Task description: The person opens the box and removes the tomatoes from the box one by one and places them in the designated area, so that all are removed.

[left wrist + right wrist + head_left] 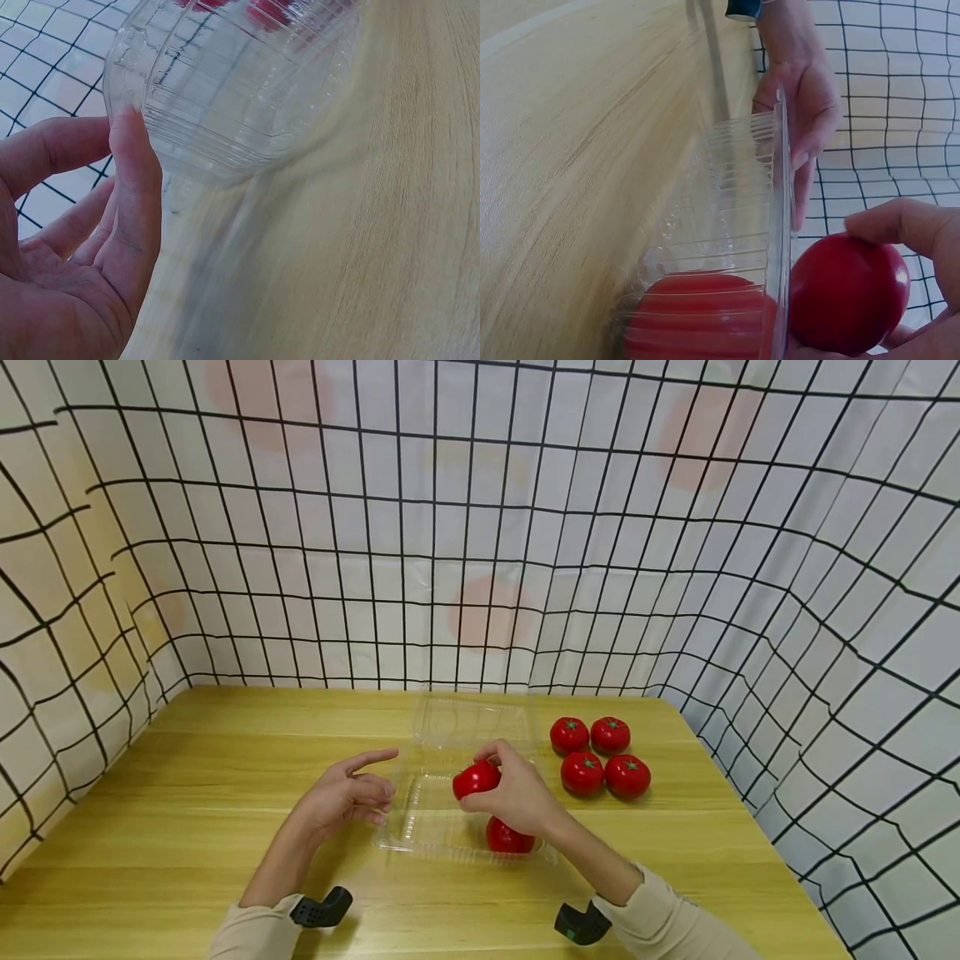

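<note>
A clear plastic clamshell container lies on the table with its lid folded back. Above its base, my right hand holds a red tomato between thumb and fingers. The right wrist view shows this held tomato just above the container's rim. Another tomato sits inside, at the near right corner. My left hand is at the container's left side with fingers spread loosely. In the left wrist view, a fingertip appears to touch the rim.
Several tomatoes stand grouped on the wooden table, right of the container. A black wire grid with white sheeting behind it encloses the back and both sides. Each wrist wears a dark camera mount.
</note>
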The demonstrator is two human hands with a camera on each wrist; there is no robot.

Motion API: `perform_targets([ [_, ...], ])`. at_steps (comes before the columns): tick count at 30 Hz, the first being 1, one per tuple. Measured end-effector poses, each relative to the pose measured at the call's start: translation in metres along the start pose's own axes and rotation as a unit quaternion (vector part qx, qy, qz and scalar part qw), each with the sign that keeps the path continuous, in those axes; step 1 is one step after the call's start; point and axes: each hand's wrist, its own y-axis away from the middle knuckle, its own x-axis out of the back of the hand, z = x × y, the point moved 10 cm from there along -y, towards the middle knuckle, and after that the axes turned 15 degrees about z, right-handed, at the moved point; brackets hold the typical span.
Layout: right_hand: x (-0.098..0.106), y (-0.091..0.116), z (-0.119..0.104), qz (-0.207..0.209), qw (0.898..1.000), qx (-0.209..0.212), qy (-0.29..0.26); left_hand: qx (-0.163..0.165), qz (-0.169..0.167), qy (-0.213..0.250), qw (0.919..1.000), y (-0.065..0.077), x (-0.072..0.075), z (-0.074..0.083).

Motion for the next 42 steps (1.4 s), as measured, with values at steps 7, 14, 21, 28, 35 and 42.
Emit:
perform_targets([
  [7, -0.0007, -0.0012, -0.0013, 0.001, 1.0, 0.014, 0.013, 0.0, 0.0, 0.001, 1.0, 0.0002, -0.0002, 0.0006],
  [14, -0.0013, -0.0006, -0.0009, -0.008, 1.0, 0.012, 0.023, 0.001, 0.001, 0.001, 1.0, 0.0002, -0.0001, 0.0001],
  [21, 0.0018, -0.0023, 0.0011, 0.009, 1.0, 0.002, 0.007, -0.001, -0.007, 0.002, 1.0, -0.0007, -0.0016, -0.0007],
  [28, 0.0044, -0.0034, -0.0007, 0.018, 0.999, 0.016, 0.024, 0.001, -0.008, 0.006, 0.9999, -0.0007, -0.0018, -0.0009],
  [35, 0.0047, -0.0024, -0.0027, 0.019, 0.999, 0.03, 0.028, 0.001, -0.009, 0.007, 0.9999, -0.0003, -0.0022, -0.0005],
  [42, 0.0077, -0.0022, -0.0017, 0.016, 0.999, 0.027, 0.015, -0.001, -0.011, 0.007, 0.9999, -0.0005, -0.0024, -0.0003],
])
